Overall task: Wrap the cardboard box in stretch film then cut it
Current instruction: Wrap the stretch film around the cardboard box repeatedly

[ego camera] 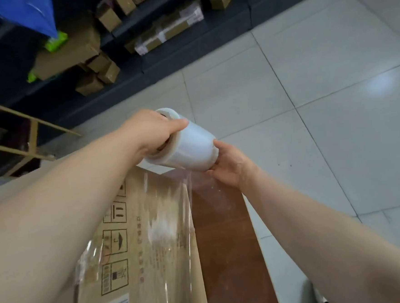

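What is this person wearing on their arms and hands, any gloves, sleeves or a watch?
Nothing that shows. The left hand and the right hand have no gloves; the left forearm and the right forearm are bare to the picture's edge, no sleeve in view; neither wrist carries a watch or band.

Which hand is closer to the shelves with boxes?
Left. The left hand holds the roll end that faces the shelves; the right hand holds the other end, farther from them.
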The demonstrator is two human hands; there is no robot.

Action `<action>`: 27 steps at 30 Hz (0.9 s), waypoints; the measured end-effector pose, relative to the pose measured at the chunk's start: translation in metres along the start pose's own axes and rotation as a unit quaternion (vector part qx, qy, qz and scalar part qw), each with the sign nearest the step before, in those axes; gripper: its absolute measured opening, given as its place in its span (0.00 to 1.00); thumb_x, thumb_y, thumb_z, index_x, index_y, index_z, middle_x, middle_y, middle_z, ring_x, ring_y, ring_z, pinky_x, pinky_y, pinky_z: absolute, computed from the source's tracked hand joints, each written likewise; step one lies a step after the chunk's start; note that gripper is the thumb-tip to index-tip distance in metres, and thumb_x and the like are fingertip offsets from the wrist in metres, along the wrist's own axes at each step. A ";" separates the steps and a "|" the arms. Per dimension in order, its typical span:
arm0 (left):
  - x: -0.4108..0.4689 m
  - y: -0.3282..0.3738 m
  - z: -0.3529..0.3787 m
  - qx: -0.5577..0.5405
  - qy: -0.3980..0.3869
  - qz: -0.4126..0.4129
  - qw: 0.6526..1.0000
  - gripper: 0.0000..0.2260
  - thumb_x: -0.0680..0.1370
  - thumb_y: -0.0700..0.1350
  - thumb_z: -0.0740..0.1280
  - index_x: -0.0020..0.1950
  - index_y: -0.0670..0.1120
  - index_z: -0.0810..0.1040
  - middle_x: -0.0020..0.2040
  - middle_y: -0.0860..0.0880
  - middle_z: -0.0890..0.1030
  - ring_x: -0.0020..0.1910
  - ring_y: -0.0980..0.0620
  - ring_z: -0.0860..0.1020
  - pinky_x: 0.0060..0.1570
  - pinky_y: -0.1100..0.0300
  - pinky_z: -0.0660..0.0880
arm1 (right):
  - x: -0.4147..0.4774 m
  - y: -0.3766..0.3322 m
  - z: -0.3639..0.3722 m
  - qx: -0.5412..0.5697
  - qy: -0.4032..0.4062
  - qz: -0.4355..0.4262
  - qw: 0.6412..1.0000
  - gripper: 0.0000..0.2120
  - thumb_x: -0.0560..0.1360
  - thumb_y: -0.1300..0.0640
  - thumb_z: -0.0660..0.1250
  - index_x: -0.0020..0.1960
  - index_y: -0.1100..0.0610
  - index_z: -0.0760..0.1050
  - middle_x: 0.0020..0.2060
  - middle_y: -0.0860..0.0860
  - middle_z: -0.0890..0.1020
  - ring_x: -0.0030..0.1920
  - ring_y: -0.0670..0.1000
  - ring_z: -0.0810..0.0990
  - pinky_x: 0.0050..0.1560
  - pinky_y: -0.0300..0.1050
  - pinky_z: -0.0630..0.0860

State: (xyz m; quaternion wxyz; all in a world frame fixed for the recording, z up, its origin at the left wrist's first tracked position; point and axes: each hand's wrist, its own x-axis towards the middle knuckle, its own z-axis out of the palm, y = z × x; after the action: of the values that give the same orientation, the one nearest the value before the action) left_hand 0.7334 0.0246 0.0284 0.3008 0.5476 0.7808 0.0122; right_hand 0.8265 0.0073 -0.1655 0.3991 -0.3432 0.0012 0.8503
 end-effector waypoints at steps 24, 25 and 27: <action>0.055 -0.014 -0.031 0.178 -0.016 0.007 0.984 0.23 0.69 0.48 0.77 0.27 0.45 0.64 0.28 0.50 0.64 0.28 0.50 0.63 0.29 0.58 0.58 | 0.084 -0.010 0.043 -0.066 0.019 0.059 0.996 0.16 0.80 0.47 0.59 0.61 0.55 0.74 0.49 0.56 0.77 0.49 0.60 0.75 0.59 0.53 0.73; 0.058 -0.017 -0.033 0.185 -0.020 -0.004 0.983 0.22 0.69 0.48 0.77 0.27 0.45 0.65 0.29 0.50 0.66 0.29 0.50 0.64 0.30 0.58 0.58 | 0.089 -0.012 0.047 -0.074 0.016 0.068 0.995 0.15 0.79 0.45 0.60 0.58 0.55 0.74 0.48 0.56 0.77 0.49 0.60 0.74 0.58 0.54 0.73; 0.062 -0.022 -0.037 0.182 -0.024 -0.023 0.983 0.20 0.68 0.49 0.77 0.29 0.42 0.69 0.30 0.49 0.69 0.30 0.49 0.66 0.31 0.58 0.60 | 0.097 -0.015 0.054 -0.098 0.013 0.089 0.991 0.17 0.80 0.44 0.59 0.58 0.55 0.74 0.47 0.55 0.78 0.50 0.60 0.76 0.62 0.57 0.72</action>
State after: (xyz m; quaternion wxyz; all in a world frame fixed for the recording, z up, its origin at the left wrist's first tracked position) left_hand 0.6839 0.0806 0.0226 0.2148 0.5752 0.7749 -0.1502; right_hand 0.7620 0.0976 -0.1768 0.2860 -0.3901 -0.0462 0.8740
